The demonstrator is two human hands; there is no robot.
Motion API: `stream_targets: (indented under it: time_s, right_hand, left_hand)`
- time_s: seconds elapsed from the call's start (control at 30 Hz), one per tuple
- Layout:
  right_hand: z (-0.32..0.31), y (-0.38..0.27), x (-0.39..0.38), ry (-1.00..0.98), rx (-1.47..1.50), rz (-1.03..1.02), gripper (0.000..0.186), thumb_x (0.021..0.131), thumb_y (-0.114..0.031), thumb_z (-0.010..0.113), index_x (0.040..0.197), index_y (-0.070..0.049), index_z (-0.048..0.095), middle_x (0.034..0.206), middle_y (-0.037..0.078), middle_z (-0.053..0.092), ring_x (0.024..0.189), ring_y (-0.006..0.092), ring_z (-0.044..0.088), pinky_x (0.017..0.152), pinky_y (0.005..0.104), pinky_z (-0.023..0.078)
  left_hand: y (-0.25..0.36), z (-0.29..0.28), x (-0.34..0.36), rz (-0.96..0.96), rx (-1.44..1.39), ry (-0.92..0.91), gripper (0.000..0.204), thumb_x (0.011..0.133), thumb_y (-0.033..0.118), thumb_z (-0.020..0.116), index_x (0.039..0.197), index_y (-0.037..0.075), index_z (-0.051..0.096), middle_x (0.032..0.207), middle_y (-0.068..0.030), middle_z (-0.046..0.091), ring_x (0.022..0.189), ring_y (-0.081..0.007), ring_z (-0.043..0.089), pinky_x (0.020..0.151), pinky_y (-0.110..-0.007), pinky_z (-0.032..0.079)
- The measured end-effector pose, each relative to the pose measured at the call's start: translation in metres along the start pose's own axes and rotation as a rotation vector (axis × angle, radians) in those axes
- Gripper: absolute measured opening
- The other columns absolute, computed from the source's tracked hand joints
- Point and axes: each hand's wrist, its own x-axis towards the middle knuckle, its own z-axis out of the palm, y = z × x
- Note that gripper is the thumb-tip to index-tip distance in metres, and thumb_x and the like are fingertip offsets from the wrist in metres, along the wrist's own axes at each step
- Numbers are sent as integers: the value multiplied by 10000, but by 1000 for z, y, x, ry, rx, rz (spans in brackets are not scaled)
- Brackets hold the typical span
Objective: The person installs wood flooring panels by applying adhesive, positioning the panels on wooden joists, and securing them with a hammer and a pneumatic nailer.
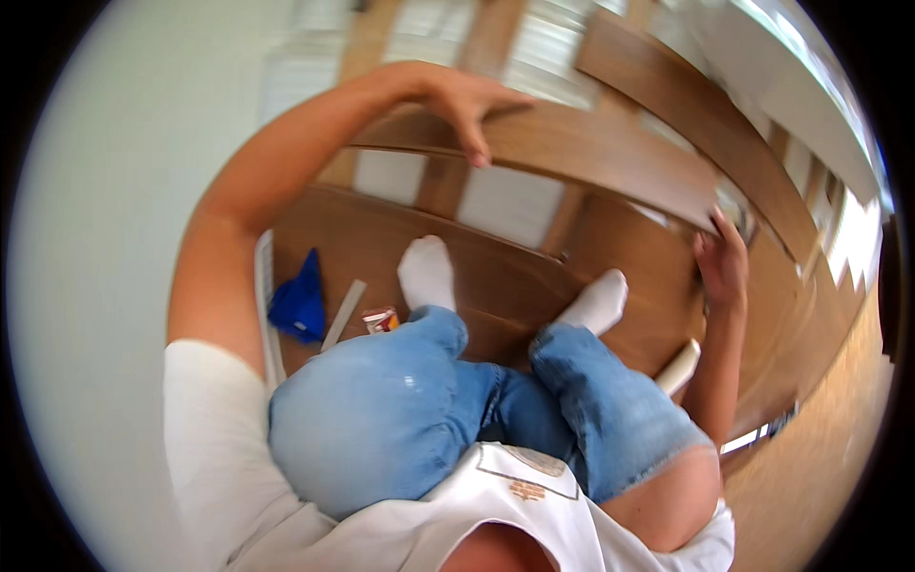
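A long brown wooden board (610, 153) runs across in front of me, held on edge between both hands. My left hand (467, 105) is closed over its upper edge towards the left, thumb on the near face and fingers over the far side. At the board's right end, my right hand (726, 262) grips the corner, fingers partly hidden behind the wood. Both of my feet in white socks rest on a brown wooden panel (515, 276) just below the board.
Beyond, another brown plank (705, 105) crosses several upright wooden slats (496, 38). By my left leg lie a blue fabric item (300, 303), a pale flat strip (344, 313) and a small red-and-white packet (380, 319). A white rounded piece (679, 369) lies near my right forearm.
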Motion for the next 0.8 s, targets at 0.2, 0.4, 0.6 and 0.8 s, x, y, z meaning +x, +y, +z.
stream_targets:
  time_s: [0.2, 0.4, 0.6, 0.8]
  right_hand:
    - [-5, 16, -65, -78, -139, -241, 335, 968, -236, 660, 1228, -34, 597, 1072, 74, 691, 878, 192, 681, 725, 333, 576]
    - [48, 45, -69, -223, -261, -222, 472, 945, -276, 685, 1277, 33, 556, 1076, 133, 687, 815, 232, 696, 725, 360, 588]
    - [31, 98, -46, -231, -482, -123, 237, 1005, -226, 629, 1128, -27, 592, 984, 44, 641, 816, 158, 609, 715, 322, 506]
    - [52, 113, -13, -152, -952, -122, 376, 1021, -316, 646, 767, -84, 496, 752, -55, 421, 714, 72, 387, 606, 297, 340]
  left_hand:
    - [41, 10, -19, -79, 235, 333, 1197, 645, 698, 837, 1578, 104, 379, 1443, -281, 487, 1342, -432, 477, 1113, -456, 403]
    - [14, 27, -14, -360, 10, 462, 865, 917, 812, 420, 1072, 40, 777, 1044, -239, 727, 1020, -407, 682, 908, -491, 530]
    - [10, 36, -35, -531, 116, 563, 948, 927, 843, 311, 976, 26, 790, 1044, -224, 746, 1030, -402, 697, 893, -486, 533]
    - [-46, 67, -40, -651, 157, 569, 938, 887, 888, 308, 972, 107, 820, 1111, -195, 749, 1094, -372, 694, 963, -467, 524]
